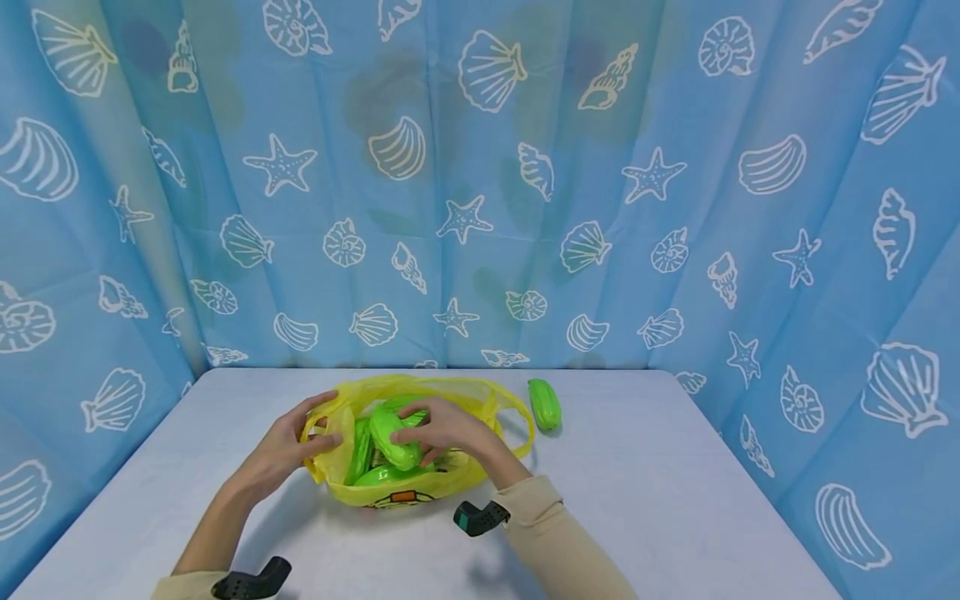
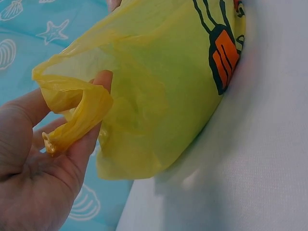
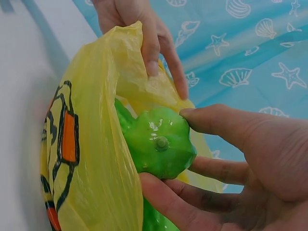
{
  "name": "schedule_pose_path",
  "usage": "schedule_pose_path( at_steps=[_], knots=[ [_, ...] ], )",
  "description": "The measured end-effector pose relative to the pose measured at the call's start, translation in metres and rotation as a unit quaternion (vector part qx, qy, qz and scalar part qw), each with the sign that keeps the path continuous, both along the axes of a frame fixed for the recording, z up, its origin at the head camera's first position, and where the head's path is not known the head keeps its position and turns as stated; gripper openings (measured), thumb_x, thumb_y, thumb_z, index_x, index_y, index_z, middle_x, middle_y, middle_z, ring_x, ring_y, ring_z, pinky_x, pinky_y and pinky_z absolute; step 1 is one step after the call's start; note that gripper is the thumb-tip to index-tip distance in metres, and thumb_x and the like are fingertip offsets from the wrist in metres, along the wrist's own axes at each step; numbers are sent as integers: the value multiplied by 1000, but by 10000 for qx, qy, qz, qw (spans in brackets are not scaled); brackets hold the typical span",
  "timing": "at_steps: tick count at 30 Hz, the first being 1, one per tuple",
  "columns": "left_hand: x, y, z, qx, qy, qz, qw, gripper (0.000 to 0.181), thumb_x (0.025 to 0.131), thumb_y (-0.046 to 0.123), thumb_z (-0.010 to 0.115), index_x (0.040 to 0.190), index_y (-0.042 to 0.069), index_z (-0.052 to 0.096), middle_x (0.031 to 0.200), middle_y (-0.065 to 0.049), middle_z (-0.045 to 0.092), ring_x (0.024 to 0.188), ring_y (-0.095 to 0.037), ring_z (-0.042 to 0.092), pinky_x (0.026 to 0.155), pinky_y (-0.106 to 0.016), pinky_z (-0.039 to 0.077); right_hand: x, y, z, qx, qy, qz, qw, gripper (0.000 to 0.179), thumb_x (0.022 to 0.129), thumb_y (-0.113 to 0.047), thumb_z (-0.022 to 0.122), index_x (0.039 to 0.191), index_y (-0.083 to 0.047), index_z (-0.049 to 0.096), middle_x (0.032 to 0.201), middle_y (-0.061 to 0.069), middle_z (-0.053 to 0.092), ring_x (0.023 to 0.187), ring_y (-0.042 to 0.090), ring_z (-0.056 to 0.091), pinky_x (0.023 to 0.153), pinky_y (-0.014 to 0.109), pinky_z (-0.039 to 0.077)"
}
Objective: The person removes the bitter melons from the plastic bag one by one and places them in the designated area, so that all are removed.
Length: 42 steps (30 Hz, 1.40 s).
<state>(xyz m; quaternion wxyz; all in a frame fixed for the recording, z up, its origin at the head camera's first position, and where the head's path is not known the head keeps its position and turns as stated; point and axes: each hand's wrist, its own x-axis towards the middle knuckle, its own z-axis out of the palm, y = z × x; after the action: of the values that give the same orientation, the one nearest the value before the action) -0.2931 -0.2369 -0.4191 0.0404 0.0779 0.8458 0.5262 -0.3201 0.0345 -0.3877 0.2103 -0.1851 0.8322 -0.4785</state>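
A yellow plastic bag (image 1: 465, 479) lies on the table with its mouth open, a black and orange print on its near side. Its left rim and handle are held by my left hand (image 1: 283, 442); in the left wrist view the bunched handle (image 2: 86, 118) passes between the fingers. My right hand (image 1: 446, 425) grips a ridged green gourd (image 1: 390, 433) at the bag's mouth. The right wrist view shows the gourd's stem end (image 3: 161, 143) between thumb and fingers. More green gourds (image 1: 386, 475) lie inside, partly hidden by the bag and hand.
Another ridged green gourd (image 1: 544, 405) lies on the white table (image 1: 645, 492), right of the bag near the back edge. The bag's right handle (image 1: 527, 425) loops out towards it. A blue shell-print curtain (image 1: 480, 192) hangs behind and along both sides.
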Motion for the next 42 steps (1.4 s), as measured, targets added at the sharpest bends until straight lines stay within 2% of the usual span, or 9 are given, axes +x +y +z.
schedule_pose_path(
  at_steps=[6,13,18,21,25,31,38,42],
  knots=[
    [0,0,0,-51,45,19,10000,80,89,35,70,155,24,26,151,-17,38,117,-27,52,89,-33,56,4,12,3,85,183,67,9998,51,88,-33,73,134,-15,59,96,10,66,75,41,70,76,52,58],
    [-1,0,-2,-32,4,13,10000,80,90,34,70,155,24,26,152,-17,36,118,-27,52,90,-35,56,7,24,2,161,370,51,9992,51,88,-33,73,134,-14,59,107,12,67,77,41,71,72,47,59],
    [0,0,-2,-22,-8,13,10000,80,90,34,70,155,24,25,152,-17,36,118,-27,52,90,-35,56,7,30,-2,120,398,71,9991,51,88,-33,73,134,-15,59,107,11,68,79,41,71,69,43,60],
    [0,0,-2,-24,-5,15,10000,80,89,34,70,155,24,26,152,-17,36,117,-27,52,90,-34,56,8,33,-3,105,431,50,9990,51,88,-34,73,133,-15,60,108,10,68,77,37,71,68,41,60],
    [-1,0,-2,-15,-11,0,10000,81,89,34,70,155,23,26,152,-17,36,117,-27,52,89,-32,56,12,40,-4,93,503,1,9987,50,87,-34,74,132,-16,60,110,11,67,74,25,70,66,38,60],
    [-1,0,-1,-29,7,-3,10000,81,89,35,70,155,23,26,153,-17,35,117,-27,52,89,-32,56,15,55,-4,-55,573,-28,9983,51,88,-33,73,133,-14,59,113,12,65,88,19,67,68,40,60],
    [-1,0,-1,-17,33,-13,10000,81,89,35,71,155,23,26,152,-17,36,116,-27,52,88,-29,56,17,78,-5,-80,840,-6,9964,53,89,-36,71,135,-14,58,116,15,65,96,20,66,68,43,60],
    [0,0,-2,-8,48,-25,10000,81,89,35,70,155,23,26,151,-17,37,116,-27,53,87,-28,56,16,90,-6,-70,954,-15,9954,52,90,-35,70,136,-14,57,117,16,65,101,22,66,67,40,60]
  ],
)
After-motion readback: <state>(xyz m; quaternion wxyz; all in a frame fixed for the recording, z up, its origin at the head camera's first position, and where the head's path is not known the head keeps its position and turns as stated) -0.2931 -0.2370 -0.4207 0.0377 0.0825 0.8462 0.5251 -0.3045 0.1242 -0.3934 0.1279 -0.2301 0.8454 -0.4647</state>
